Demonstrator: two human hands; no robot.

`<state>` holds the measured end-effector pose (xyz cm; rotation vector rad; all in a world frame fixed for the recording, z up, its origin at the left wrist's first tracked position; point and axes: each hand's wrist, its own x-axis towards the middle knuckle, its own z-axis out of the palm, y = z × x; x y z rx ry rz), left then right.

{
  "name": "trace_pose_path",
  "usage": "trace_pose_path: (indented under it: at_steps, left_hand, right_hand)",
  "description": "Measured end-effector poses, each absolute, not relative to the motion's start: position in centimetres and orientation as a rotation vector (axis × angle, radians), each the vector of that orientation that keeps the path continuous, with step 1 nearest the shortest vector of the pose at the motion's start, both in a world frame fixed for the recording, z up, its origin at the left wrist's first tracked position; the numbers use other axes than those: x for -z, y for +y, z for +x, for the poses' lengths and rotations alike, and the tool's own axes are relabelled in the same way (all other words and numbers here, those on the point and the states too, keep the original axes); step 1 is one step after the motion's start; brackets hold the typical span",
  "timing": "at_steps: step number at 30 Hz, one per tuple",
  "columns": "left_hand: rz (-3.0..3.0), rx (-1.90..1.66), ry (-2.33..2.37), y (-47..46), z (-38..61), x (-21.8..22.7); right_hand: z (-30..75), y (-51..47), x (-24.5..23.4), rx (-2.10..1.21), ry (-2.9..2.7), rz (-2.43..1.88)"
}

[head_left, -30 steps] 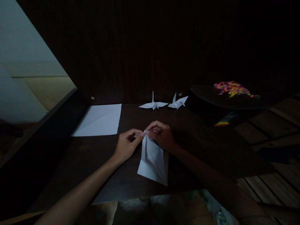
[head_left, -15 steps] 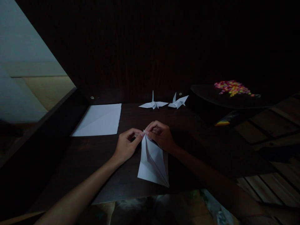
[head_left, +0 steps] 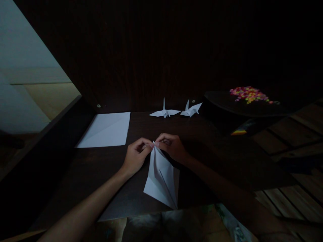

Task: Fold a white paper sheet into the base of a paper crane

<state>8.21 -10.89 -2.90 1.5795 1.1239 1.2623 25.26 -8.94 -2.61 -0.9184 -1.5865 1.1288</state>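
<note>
A partly folded sheet of white paper [head_left: 161, 178] hangs toward me from the fingertips of both hands, its creased lower part fanned out over the dark table. My left hand [head_left: 137, 154] pinches the narrow top point between thumb and fingers. From the other side my right hand [head_left: 171, 146] pinches the same tip, thumb almost touching the left thumb. Fingers curled behind the tip are partly hidden. Beyond the hands stand two folded paper cranes, one on the left [head_left: 165, 113] and one on the right [head_left: 191, 110].
White square paper [head_left: 106, 129] lies at the back left of the dark table [head_left: 101, 168]. At the right, a dark curved shelf [head_left: 219, 101] carries a heap of small colourful pieces [head_left: 249, 94]. A dark panel [head_left: 141, 57] rises behind, and a low side wall [head_left: 50, 131] borders the left.
The paper's lower end has swung slightly left and toward me. My right hand has shifted a little left and lower at the tip; both hands still pinch it.
</note>
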Motion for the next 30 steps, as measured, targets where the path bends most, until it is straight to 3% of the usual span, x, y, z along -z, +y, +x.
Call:
trace_pose_path:
  at_steps: [30]
  left_hand:
    - [1.282, -1.246, 1.008, -10.45, 7.80, 2.87]
  right_hand:
    - [25.19, -9.09, 2.89, -1.131, -1.642, -0.929]
